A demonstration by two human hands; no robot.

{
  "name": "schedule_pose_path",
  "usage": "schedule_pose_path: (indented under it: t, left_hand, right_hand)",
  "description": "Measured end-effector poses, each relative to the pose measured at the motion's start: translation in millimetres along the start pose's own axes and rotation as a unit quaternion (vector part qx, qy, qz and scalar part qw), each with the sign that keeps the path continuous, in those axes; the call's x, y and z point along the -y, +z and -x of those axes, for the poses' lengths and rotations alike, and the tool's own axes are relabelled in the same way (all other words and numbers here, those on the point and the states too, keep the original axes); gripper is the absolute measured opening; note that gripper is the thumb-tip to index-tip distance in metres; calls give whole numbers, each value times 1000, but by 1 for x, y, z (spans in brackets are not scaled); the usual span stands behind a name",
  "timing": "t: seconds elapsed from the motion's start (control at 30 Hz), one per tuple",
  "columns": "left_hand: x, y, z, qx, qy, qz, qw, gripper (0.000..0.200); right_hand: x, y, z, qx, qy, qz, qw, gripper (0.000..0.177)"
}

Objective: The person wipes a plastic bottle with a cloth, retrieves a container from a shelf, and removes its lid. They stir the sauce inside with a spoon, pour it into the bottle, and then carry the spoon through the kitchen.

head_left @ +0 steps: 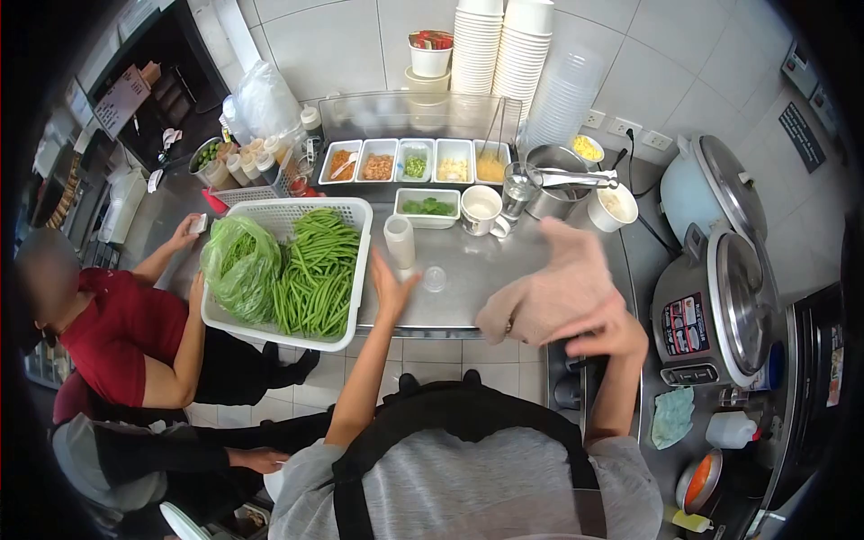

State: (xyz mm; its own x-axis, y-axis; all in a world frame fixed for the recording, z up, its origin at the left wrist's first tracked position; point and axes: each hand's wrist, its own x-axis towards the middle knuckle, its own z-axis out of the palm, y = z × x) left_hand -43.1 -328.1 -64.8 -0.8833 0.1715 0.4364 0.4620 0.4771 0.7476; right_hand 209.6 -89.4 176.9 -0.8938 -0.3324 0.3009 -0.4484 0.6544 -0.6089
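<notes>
My right hand (603,328) grips a pinkish-beige cloth (553,279), which hangs bunched over the counter's front edge and is blurred by motion. Fingers apart and holding nothing, my left hand (392,286) is beside the right wall of a white basket (360,261). In the basket lie loose green beans (315,270) and a green plastic bag (238,270) with more beans. A white squeeze bottle (399,241) stands upright just beyond my left fingertips. A small clear round lid (434,279) lies on the steel counter to the right of that hand.
Topping tubs (378,162) line the back, with a tub of green herbs (427,207), a mug (481,211) and a steel pot (553,180) in front. Rice cookers (706,306) stand at right. At left, a person in red (144,333) touches the basket; another person's hand (261,459) is lower down.
</notes>
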Motion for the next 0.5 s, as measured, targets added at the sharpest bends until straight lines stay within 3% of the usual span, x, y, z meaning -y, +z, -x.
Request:
schedule_pose_path:
  t: [0.07, 0.13, 0.2, 0.27, 0.3, 0.37, 0.4, 0.43, 0.47, 0.5]
  left_hand:
    - [-14, -24, 31, 18, -29, -83, 996, 75]
    - [-32, -31, 37, 72, 48, -50, 995, 71]
    - [-44, -22, 40, 83, 102, -48, 990, 68]
    - [-40, -6, 33, 132, 87, -78, 984, 63]
    - [-37, 2, 30, 154, 83, -92, 980, 61]
    - [-18, 14, 32, 143, 107, -43, 983, 58]
    - [-13, 17, 31, 140, 118, -18, 983, 57]
    - [-20, 16, 28, 168, 74, 40, 982, 58]
    - [-36, 8, 25, 199, 27, 99, 975, 59]
    - [-53, 0, 22, 230, -19, 156, 960, 60]
  right_hand:
    - [-3, -8, 22, -6, -11, 132, 991, 62]
    - [-22, 23, 60, -100, 168, 157, 968, 70]
    - [-36, 54, 48, -359, 120, -36, 925, 63]
    - [-33, 73, 23, -473, 81, -257, 839, 58]
    - [-31, 75, 8, -461, 66, -379, 800, 57]
    - [-72, 88, -1, -385, -26, -488, 783, 50]
    - [-75, 94, -9, -385, 0, -549, 741, 45]
    - [-79, 101, -17, -390, 25, -608, 692, 40]
    - [-44, 101, -42, -437, 143, -707, 537, 35]
    - [-54, 105, -53, -348, 222, -436, 800, 31]
